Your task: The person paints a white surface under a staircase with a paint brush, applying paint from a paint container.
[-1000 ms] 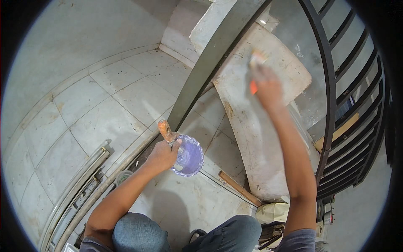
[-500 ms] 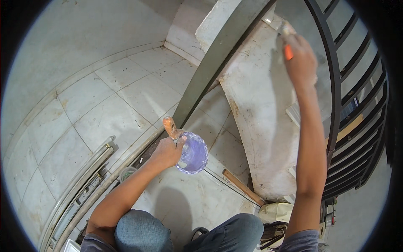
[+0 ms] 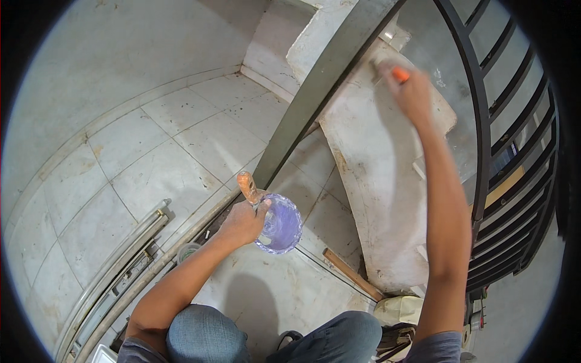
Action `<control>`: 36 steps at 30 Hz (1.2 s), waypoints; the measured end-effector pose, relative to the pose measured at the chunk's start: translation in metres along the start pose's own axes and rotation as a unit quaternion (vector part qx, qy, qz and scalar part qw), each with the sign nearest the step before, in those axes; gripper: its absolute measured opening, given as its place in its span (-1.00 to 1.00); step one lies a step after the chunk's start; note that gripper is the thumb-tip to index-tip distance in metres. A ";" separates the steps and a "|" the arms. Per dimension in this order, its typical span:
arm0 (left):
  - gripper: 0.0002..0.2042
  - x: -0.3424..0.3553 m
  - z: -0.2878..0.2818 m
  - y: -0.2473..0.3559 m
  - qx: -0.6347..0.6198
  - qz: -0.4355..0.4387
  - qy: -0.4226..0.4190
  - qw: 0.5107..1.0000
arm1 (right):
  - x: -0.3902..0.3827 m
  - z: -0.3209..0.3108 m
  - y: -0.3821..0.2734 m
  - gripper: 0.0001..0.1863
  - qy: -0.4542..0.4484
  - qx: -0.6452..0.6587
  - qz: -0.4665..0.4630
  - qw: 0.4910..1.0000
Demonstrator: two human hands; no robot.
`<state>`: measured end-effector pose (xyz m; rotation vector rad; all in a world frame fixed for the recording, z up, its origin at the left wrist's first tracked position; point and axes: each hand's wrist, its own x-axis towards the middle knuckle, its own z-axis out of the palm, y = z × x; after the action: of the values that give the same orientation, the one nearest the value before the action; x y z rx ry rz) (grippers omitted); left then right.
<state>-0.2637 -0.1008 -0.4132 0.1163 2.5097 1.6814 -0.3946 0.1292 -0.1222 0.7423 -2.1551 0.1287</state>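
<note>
My left hand [image 3: 241,225] grips the rim of a round purple bowl [image 3: 283,227], smeared pale inside and along its edge. Clasped in the same hand is a tool with a worn orange-brown handle [image 3: 247,185] that sticks up beside the bowl; its lower end is hidden. Farther off, my right hand [image 3: 413,91] is closed around a small orange-handled tool [image 3: 399,74] over the far part of a pale, stained stair slab [image 3: 387,163]. Motion blurs that tool's working end, so its kind and any contact with the slab are unclear.
A grey-green beam [image 3: 321,91] slants between the tiled floor [image 3: 175,145] and the slab. Black metal railing [image 3: 482,121] curves along the right. Long metal rails [image 3: 121,284] lie at lower left. A wooden strip [image 3: 351,273] and a cream bag [image 3: 399,310] sit near my knees.
My right hand has swept nearer and slightly left over the slab with the orange-handled tool. The left hand and purple bowl have barely shifted.
</note>
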 end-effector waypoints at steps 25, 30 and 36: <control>-0.60 0.003 -0.002 -0.003 0.010 -0.016 -0.009 1.000 | -0.002 -0.013 -0.019 -0.85 0.020 -0.125 0.040 0.991; -0.60 0.014 0.010 -0.017 -0.001 0.003 -0.016 1.000 | -0.024 0.020 -0.007 -0.69 0.055 -0.338 -0.153 0.927; -0.55 0.003 0.006 -0.002 0.008 0.032 0.002 0.999 | -0.145 0.097 -0.029 -0.78 -0.245 -0.182 -0.209 0.929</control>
<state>-0.2656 -0.0959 -0.4176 0.1957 2.5497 1.6858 -0.3753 0.1406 -0.2980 1.0688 -2.3181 -0.7320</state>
